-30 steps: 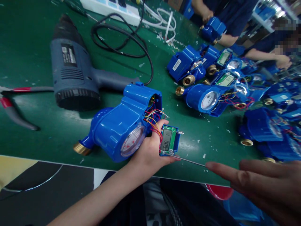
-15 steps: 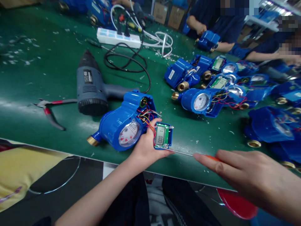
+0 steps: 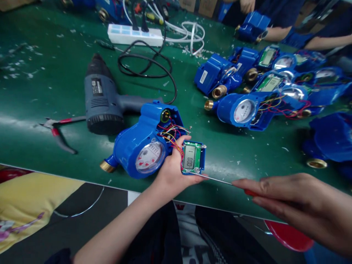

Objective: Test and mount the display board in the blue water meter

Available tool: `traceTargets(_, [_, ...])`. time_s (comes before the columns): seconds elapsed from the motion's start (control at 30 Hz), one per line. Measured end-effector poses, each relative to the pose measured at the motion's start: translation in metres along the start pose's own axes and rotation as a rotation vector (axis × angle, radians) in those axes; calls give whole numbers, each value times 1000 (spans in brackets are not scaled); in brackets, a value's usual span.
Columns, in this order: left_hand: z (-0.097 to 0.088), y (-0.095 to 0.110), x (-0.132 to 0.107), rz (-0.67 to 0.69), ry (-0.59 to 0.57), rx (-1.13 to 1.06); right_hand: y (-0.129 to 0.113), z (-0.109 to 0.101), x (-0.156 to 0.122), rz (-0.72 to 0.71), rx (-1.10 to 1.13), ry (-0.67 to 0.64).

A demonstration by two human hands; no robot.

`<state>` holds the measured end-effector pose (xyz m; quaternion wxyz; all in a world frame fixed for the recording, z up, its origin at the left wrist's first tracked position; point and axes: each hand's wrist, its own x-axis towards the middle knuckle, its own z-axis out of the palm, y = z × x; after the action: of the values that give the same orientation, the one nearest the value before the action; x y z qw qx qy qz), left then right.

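My left hand (image 3: 173, 168) is closed around a small blue display module (image 3: 192, 157) whose green circuit board carries an LCD. Coloured wires (image 3: 176, 141) run from it into the open housing of a blue water meter (image 3: 137, 146), which lies just left of the hand with its round dial facing up. Between the fingers of my right hand (image 3: 286, 194) is a screwdriver (image 3: 220, 180) with a red-orange handle. Its thin shaft points left, and the tip meets the module's lower edge near my left fingertips.
A grey heat gun (image 3: 103, 99) and red-handled cutters (image 3: 59, 132) lie at left on the green table (image 3: 55, 91). Behind stands a white power strip (image 3: 134, 35) with cables. Several blue meters (image 3: 242, 110) fill the right side. Across the table, a co-worker's hand (image 3: 247, 5) is by another meter.
The view has shifted a little, so the meters at right appear farther right. My right hand has rolled, now showing more of its finger side; the screwdriver tip stays at the module's edge.
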<state>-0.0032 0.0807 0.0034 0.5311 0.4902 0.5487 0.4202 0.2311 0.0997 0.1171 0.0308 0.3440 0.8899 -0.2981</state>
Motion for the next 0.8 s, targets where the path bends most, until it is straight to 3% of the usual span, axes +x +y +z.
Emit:
traceTargets(0.13, [0,-1,1,14,-7,29,12,-6,-12,-299,-636,-5])
traceTargets(0.2, [-1,-1,1,30,-15,33,18,-7,-14,-355,-717,-10])
traceTargets(0.47, [-1,-3,0,37,-3,20,21,9,3,-134,31,21])
traceTargets(0.8, [0,-4,0,54,3,37,52,22,6,211,414,-79])
